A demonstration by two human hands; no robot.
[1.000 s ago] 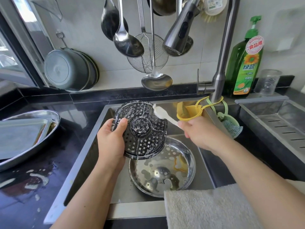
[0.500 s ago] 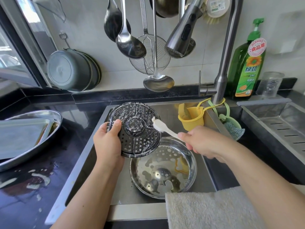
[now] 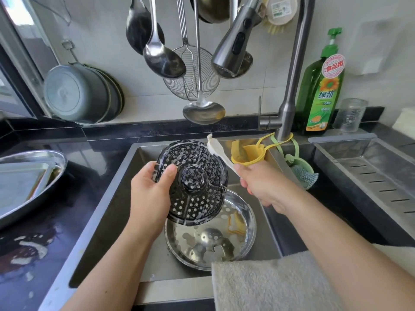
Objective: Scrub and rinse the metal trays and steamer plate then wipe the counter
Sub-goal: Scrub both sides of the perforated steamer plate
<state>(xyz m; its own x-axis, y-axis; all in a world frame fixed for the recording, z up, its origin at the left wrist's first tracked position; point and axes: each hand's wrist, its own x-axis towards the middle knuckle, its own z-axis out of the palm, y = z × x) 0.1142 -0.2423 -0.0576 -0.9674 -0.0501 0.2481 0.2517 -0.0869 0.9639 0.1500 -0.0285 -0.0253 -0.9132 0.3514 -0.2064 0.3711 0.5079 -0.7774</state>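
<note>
My left hand (image 3: 151, 194) grips the left rim of a soapy, perforated steamer plate (image 3: 197, 182), tilted upright above the sink (image 3: 107, 221). My right hand (image 3: 262, 182) holds a white brush (image 3: 219, 151) by its handle, the head touching the plate's upper right edge. Below the plate a round metal tray (image 3: 211, 239) with a few holes lies in the sink. On the counter at left a rectangular metal tray (image 3: 20, 185) rests inside an oval metal tray (image 3: 56, 173).
A grey towel (image 3: 269, 281) hangs over the sink's front edge. The faucet (image 3: 289, 90) with its spray head, a yellow cup (image 3: 249, 156), a green scrubber holder (image 3: 301, 169), a soap bottle (image 3: 321, 90) and hanging ladles are behind. Foam patches (image 3: 33, 248) lie on the black counter. A drain rack (image 3: 370, 176) sits right.
The brush head has slid from the plate's right side up to its upper right edge. My left hand has turned and shifted the plate slightly.
</note>
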